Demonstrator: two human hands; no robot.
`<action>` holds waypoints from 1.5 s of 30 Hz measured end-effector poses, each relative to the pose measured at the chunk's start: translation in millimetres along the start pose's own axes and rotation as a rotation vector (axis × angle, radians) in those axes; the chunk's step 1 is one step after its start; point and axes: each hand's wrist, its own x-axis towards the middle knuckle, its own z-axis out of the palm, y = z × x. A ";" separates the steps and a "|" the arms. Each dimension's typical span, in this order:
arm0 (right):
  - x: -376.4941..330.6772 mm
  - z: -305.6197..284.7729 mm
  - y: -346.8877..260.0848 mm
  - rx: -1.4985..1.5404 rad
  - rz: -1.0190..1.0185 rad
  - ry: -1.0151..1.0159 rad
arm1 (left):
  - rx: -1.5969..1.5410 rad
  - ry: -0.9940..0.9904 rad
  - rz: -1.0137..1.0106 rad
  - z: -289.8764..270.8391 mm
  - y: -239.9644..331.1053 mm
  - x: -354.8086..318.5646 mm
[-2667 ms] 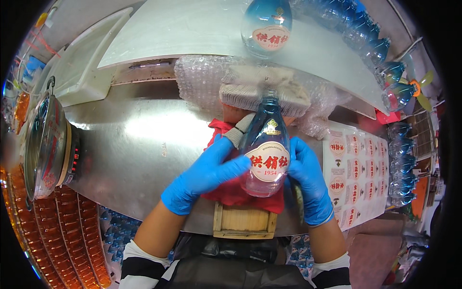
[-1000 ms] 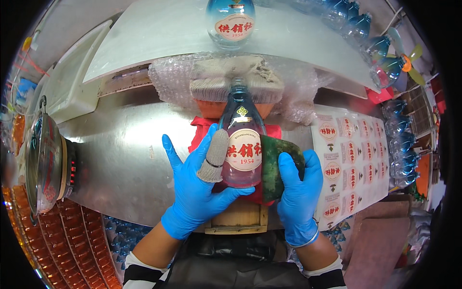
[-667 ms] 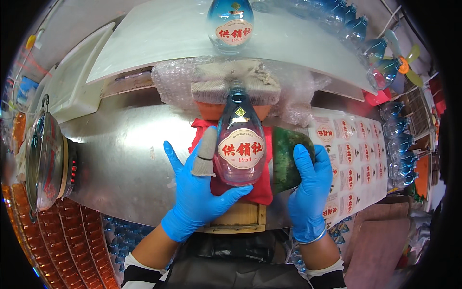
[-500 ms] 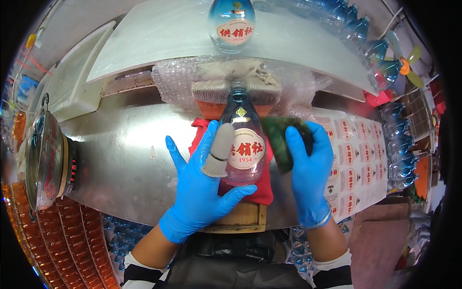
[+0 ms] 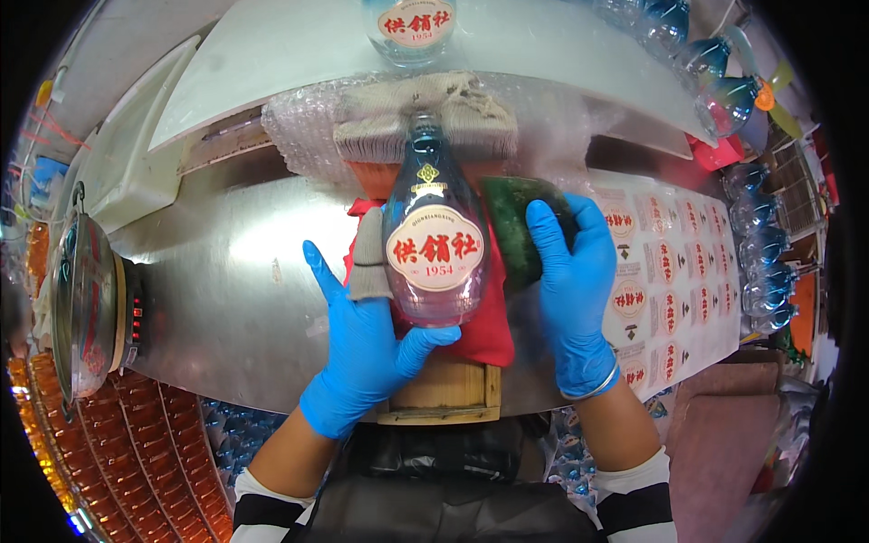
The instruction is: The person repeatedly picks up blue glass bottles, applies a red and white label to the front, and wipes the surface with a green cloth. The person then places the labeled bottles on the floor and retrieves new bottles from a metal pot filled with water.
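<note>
My left hand [image 5: 358,353] is gloved in blue, with a grey cloth sleeve over one finger. It holds a glass bottle [image 5: 425,195] that fades from dark blue at the neck to pink at the base. The thumb lies under the base, the sleeved finger along the left side, and another finger sticks out. A cream oval label [image 5: 436,249] with red characters is on the bottle's front. My right hand [image 5: 576,290], also in a blue glove, pinches a dark green flat pad [image 5: 516,226] just right of the bottle. Under the bottle lies a red cloth [image 5: 489,330].
A wooden block [image 5: 444,394] sits at the table's near edge. Behind the bottle neck is a ribbed grey cloth pad [image 5: 380,140] on bubble wrap. Another labelled bottle [image 5: 412,36] stands beyond. Label sheets [image 5: 665,281] lie right; a round metal pan [image 5: 81,303] is left.
My sleeved finger has moved off the bottle's front to its left side, uncovering the whole label. The bottle appears slightly higher and further left; the pad is still beside it.
</note>
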 end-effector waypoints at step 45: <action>-45.9 -25.4 -86.0 -0.625 -0.614 -0.321 | 0.104 0.086 0.031 -16.7 16.4 -2.5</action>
